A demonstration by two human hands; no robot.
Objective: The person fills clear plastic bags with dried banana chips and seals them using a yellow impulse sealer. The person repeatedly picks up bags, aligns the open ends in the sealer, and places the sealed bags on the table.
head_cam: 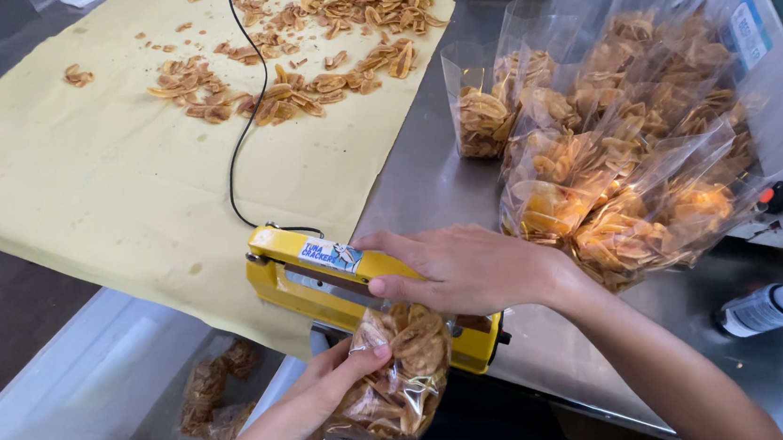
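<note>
Right hand [471, 265] presses flat on the yellow heat sealer's [321, 273] arm at the steel counter's [426, 179] near edge; left hand [330, 386] pinches the clear bag of chips [405, 370], mouth pointing into the sealer.

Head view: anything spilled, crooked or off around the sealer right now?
Nothing looks damaged. The yellow sealer sits at an angle on the steel table, its end on the paper sheet. Loose chips lie scattered over that sheet, a few strays apart from the main pile.
</note>
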